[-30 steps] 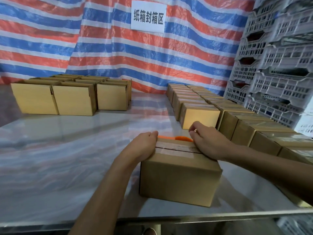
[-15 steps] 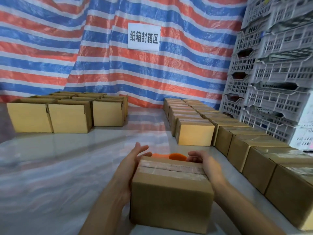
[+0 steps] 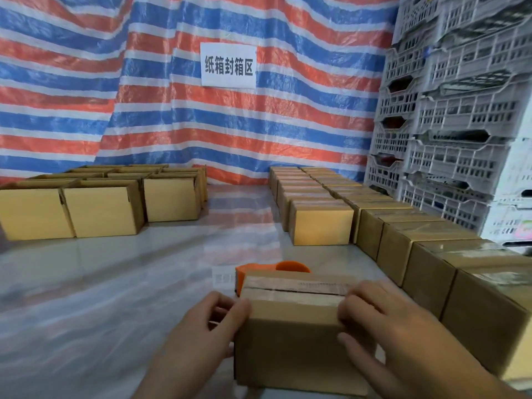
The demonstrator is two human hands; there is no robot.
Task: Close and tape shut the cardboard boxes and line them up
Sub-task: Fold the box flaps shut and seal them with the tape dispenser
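Striped tarpaulin [image 3: 144,110] backs the surface [image 3: 115,283]: sealed rows [image 3: 403,226] fill its right edge, open boxes [image 3: 100,208] wait far left, and my left hand [image 3: 213,323] and right hand [image 3: 383,321] clasp a taped box [image 3: 290,321] at the near edge, unplaced.

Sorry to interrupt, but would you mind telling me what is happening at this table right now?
A person is sealing cardboard boxes. Both hands, left hand and right hand, grip the ends of a taped box at the table's near edge. An orange tape dispenser sits just behind it. Two rows of sealed boxes are lined up on the right, beside stacked white crates. Open boxes wait on the left.
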